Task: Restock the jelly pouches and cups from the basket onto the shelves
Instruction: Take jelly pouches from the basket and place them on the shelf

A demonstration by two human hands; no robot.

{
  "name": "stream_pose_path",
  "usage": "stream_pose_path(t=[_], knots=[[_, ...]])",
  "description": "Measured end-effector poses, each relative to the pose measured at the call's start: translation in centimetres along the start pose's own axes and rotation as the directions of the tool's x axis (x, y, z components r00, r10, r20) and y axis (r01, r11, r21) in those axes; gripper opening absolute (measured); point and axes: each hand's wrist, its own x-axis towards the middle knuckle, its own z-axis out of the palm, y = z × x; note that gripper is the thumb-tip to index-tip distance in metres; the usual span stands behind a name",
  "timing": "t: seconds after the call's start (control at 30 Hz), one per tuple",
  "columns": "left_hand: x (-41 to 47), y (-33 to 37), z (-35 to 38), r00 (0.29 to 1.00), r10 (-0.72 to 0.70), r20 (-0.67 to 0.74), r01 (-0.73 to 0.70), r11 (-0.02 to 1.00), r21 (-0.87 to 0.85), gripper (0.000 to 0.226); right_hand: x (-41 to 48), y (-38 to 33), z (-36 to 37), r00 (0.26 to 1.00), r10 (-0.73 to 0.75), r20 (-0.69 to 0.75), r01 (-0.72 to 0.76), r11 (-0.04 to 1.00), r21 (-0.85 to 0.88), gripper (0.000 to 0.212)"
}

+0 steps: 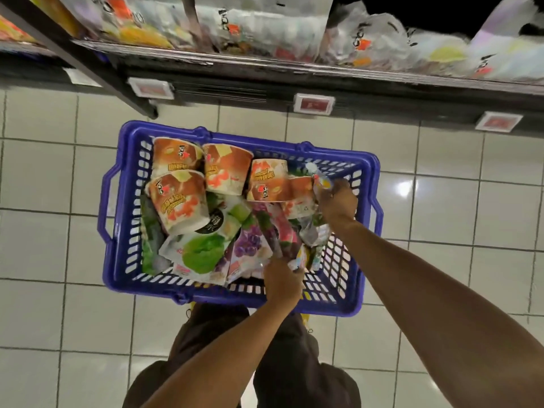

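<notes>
Currently, the blue perforated plastic basket (123,201) sits on the white tiled floor (44,172) below the dark metal shelf (294,73). Orange-printed jelly cups (179,201) lie along its far side. Green and purple foil jelly pouches (203,254) fill the near side. The left hand (282,279) grips pouches from this pile at the near wall. The right hand (338,201) pinches a white-capped spouted pouch (319,179) at the far right corner.

A blue slotted plastic basket (117,231) on the floor holds tumbled orange printed jelly cups (179,201) above green and purple pouches (203,254).
</notes>
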Motion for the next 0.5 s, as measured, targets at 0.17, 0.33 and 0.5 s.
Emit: stream_pose_path(t=[0.17, 0.33, 0.5], knots=[[-1.8, 0.1, -2.8, 0.999, 0.037, 0.0, -0.036, 0.969, -0.243, 0.013, -4.9, 1.3, -2.0, 0.989, -0.146, -0.025, 0.141, 0.977, -0.162, 0.02], [-6.5, 1.1, -9.1, 0.995, 0.057, 0.077, -0.008, 0.851, -0.525, 0.007, -12.9, -1.4, -7.4, 0.996, -0.047, -0.082, 0.071, 0.944, 0.321, 0.031], [-13.1, 4.8, -17.6, 0.998, 0.025, 0.049, 0.02, 0.669, -0.743, 0.029, -19.0, -8.7, -15.1, 0.98, -0.057, 0.19, -0.132, 0.532, 0.836, 0.011]])
